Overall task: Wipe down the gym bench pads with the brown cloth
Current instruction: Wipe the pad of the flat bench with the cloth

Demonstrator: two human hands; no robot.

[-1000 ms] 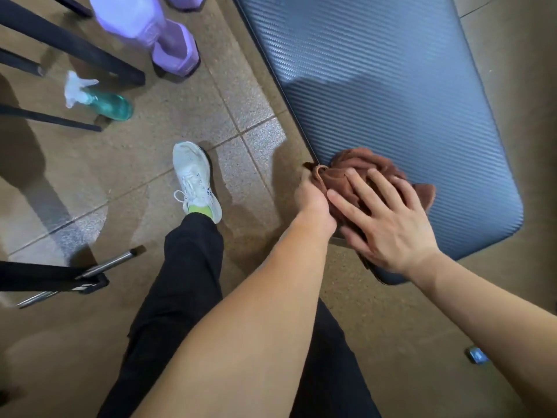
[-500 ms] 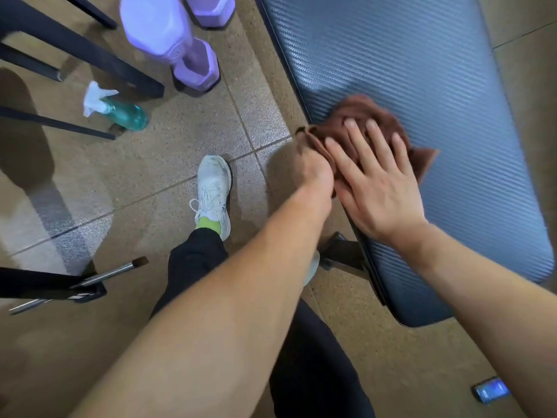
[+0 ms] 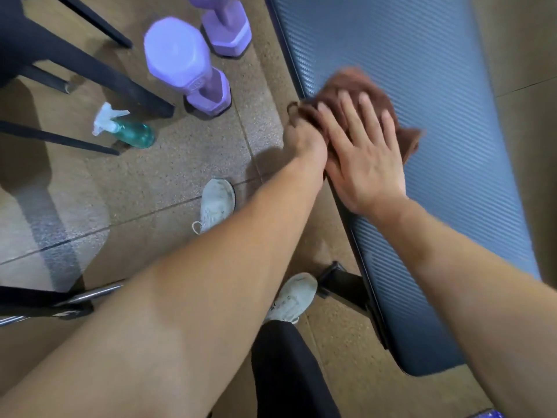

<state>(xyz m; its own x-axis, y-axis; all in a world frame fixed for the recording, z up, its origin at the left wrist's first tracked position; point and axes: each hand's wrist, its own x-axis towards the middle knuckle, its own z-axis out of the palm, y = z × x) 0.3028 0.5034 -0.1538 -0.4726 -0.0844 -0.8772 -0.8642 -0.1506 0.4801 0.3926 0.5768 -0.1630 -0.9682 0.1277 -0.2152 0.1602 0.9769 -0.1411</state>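
Two white sneakers (image 3: 291, 300) were seen at lower centre on the speckled floor (image 3: 168, 176). To their right, one blue ribbed bench pad (image 3: 452, 206) was laid diagonally. At its left edge, mid-frame, one brown cloth (image 3: 355, 82) was pressed flat by the right hand (image 3: 366, 158), fingers straight and spread. The cloth's bunched corner was gripped by the curled left hand (image 3: 304, 143). Farther off, at upper left, one teal spray bottle (image 3: 129, 132) and two purple dumbbells (image 3: 187, 61) were seen.

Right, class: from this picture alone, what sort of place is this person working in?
Probably a gym or workout room: a padded bench with a brown cloth on it, two purple dumbbells standing on end, and a spray bottle lying nearby.
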